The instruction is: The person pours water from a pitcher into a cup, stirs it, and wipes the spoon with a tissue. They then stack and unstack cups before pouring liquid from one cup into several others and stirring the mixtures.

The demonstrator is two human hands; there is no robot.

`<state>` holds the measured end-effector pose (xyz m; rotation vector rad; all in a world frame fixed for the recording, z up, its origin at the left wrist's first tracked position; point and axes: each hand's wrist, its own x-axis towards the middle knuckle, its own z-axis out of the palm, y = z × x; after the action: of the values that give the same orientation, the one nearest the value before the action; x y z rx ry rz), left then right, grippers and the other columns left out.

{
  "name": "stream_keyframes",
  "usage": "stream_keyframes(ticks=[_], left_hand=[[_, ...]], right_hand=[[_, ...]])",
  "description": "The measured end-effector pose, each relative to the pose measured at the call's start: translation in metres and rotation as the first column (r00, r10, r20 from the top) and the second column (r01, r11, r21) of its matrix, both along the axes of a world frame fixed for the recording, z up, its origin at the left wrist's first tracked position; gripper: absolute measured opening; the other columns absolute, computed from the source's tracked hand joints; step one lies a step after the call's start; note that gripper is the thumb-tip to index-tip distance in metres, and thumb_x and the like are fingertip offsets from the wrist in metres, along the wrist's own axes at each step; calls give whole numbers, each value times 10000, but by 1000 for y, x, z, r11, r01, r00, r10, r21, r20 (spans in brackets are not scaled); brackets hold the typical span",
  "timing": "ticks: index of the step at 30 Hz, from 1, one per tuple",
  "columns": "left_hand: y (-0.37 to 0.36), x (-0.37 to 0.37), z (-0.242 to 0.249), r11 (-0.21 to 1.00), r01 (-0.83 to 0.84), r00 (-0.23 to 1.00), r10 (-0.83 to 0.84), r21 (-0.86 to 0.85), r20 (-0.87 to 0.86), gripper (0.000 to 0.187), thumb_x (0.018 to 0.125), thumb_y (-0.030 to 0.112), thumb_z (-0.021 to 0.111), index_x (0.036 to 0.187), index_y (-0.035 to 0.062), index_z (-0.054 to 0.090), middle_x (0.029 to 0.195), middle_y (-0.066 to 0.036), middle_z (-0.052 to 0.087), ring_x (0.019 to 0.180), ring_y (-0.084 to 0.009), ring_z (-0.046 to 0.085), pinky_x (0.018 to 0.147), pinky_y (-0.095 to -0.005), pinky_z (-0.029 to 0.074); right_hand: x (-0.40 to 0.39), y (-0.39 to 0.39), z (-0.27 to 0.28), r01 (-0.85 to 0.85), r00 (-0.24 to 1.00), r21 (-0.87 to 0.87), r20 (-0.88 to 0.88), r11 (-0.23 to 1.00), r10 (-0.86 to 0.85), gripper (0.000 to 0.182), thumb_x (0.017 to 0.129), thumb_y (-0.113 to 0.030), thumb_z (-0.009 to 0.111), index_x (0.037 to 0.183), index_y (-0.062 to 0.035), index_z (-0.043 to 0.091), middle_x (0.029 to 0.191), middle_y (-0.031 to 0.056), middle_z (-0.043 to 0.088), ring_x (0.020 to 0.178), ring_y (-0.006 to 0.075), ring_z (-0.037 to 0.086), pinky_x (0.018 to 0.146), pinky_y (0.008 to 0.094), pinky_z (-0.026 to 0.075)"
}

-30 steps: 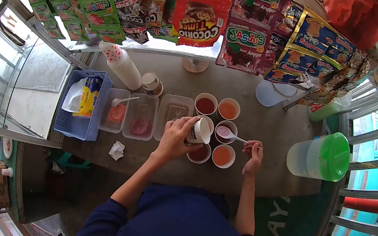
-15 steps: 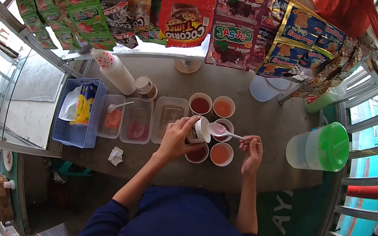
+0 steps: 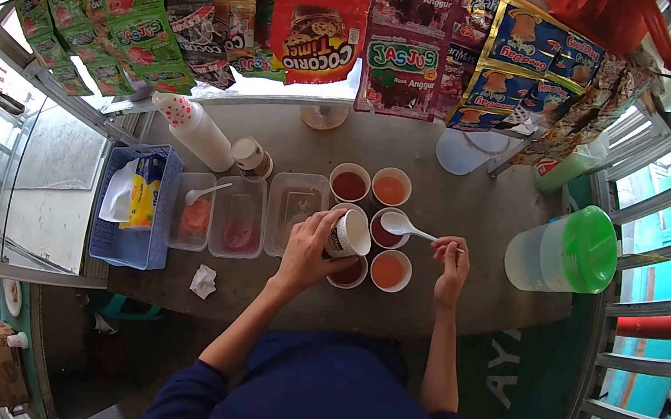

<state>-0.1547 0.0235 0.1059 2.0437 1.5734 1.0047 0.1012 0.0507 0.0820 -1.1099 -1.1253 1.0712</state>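
- Six paper cups stand on the desk point(image 3: 466, 276) in two columns of three: two hold orange liquid point(image 3: 391, 270), three show dark red liquid point(image 3: 349, 183), and the sixth is mostly hidden.
- One more paper cup, the held cup point(image 3: 349, 234), is grasped in the left hand's grip point(image 3: 309, 251), tilted above the left column.
- Two white spoons: the right hand's grip point(image 3: 451, 269) pinches the handle of the held spoon point(image 3: 402, 225), its bowl over the middle cup of the right column; the other spoon point(image 3: 208, 191) rests in the leftmost tub.
- Three clear tubs point(image 3: 239, 216) sit in a row, beside one blue basket point(image 3: 129, 246).
- The held cup and left hand hide the sixth cup's contents and part of the nearest left-column cup; the held cup's contents cannot be made out.
- Half a second earlier, the spoon's bowl was at the held cup's lip and looked pink; now it is away from it and looks white.
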Motion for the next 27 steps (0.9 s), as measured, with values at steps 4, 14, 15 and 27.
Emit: stream_keyframes(ticks=[4,14,15,27], left_hand=[[-2,-3,-2,1000,-19,999,20,-8,35,792,649,311,806,1304,96,416,1186,-105,544,1071,-282,543,875,-410,398],[-2,-15,-4,994,-109,989,106,26,101,768,634,252,824,1273,83,433,1164,-145,554,1047,-338,560,863,-438,446],[-2,-16,-3,993,-115,989,110,38,99,774,624,216,834,1273,78,436,1168,-158,552,1039,-349,567,858,-434,470],[-4,-14,-8,994,-110,989,111,-21,100,761,646,303,814,1269,89,434,1170,-127,550,1063,-320,548,875,-438,414]], right_hand=[[-9,4,-20,7,990,-46,140,999,0,263,997,-198,422,874,-34,587,784,15,583,690,68,464,633,214,389],[-12,6,-32,-26,991,-63,126,998,34,267,998,-206,419,884,-32,586,779,22,592,681,72,479,621,223,394],[-11,6,-35,-5,997,-72,82,997,11,271,999,-216,417,888,-34,583,783,26,594,683,73,482,626,221,395],[0,-2,-25,49,980,-220,-176,974,-89,262,1000,-270,417,926,-71,571,814,31,617,691,63,522,649,205,402]])
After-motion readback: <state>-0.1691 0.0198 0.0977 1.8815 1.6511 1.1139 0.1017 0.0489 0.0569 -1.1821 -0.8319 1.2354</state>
